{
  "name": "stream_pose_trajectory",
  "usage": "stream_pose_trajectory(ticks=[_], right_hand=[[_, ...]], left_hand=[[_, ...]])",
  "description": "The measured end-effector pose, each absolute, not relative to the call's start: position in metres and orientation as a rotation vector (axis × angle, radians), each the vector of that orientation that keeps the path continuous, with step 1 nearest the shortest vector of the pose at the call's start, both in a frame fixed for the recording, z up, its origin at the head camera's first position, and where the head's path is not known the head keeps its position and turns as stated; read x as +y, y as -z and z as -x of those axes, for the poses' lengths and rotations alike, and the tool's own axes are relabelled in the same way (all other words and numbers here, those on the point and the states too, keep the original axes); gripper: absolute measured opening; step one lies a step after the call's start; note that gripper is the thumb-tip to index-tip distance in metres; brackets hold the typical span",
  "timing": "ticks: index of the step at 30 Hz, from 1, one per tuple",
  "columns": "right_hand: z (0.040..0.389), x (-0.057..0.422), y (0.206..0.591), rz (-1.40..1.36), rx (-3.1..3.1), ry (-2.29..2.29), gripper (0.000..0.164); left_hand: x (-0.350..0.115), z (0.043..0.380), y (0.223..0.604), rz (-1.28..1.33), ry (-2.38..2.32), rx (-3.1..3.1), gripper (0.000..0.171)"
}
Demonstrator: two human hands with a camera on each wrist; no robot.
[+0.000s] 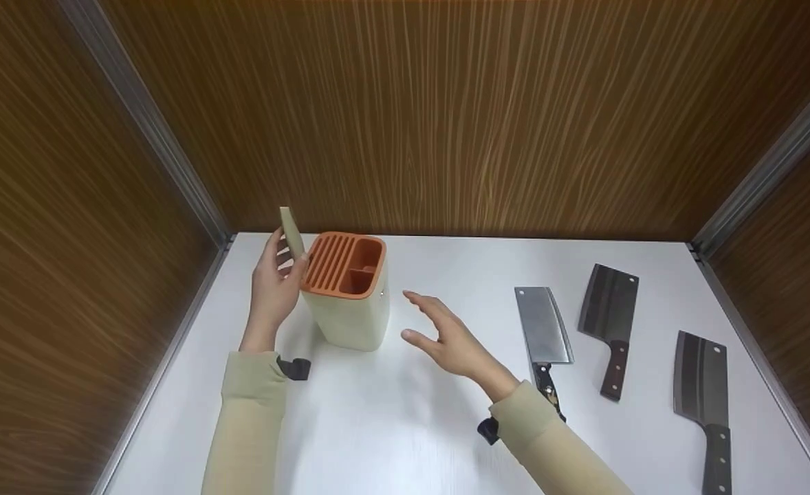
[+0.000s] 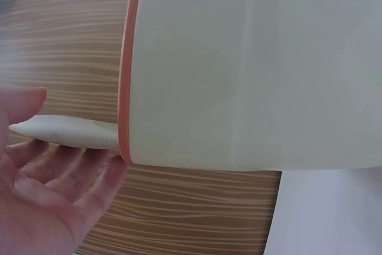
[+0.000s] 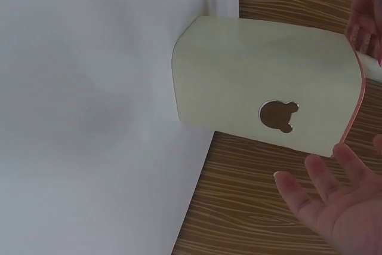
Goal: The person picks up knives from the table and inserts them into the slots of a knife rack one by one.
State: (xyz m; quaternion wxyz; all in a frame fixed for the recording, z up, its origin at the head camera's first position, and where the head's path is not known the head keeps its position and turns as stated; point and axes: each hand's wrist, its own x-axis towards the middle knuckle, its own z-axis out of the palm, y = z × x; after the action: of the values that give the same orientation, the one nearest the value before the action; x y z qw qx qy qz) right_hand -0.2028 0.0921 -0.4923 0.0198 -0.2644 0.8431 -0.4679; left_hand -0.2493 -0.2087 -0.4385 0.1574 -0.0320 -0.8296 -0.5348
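A cream knife block (image 1: 350, 323) with an orange slotted top (image 1: 326, 265) stands upright at the back left of the table. Out of its leftmost slot rises a pale knife handle (image 1: 292, 235); whatever blade it has is hidden inside. My left hand (image 1: 278, 285) is around this handle, fingers behind it and thumb apart from it in the left wrist view (image 2: 45, 192). To the right of the block, my right hand (image 1: 454, 344) hovers with spread fingers, holding nothing. The right wrist view shows a bear-shaped window (image 3: 277, 116) in the block's side.
Three cleavers lie on the white table's right side: a bright one (image 1: 542, 323) partly under my right forearm, a dark one with a brown handle (image 1: 610, 302), and another dark one (image 1: 704, 378) at far right. Wood-patterned panels (image 1: 446, 117) enclose the back and sides.
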Motion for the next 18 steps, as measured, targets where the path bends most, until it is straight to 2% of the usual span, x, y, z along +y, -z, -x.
stream_pose_trajectory(ticks=[11,18], right_hand=[[0.195,0.119,0.504,0.784,2.703,1.379,0.067],[0.189,0.141,0.507,0.771,2.721,1.389,0.066]], left_hand=[[-0.196,0.217,0.445,0.081,1.421,-2.238,0.063],[-0.179,0.199,0.445,0.162,1.341,-2.257,0.072]])
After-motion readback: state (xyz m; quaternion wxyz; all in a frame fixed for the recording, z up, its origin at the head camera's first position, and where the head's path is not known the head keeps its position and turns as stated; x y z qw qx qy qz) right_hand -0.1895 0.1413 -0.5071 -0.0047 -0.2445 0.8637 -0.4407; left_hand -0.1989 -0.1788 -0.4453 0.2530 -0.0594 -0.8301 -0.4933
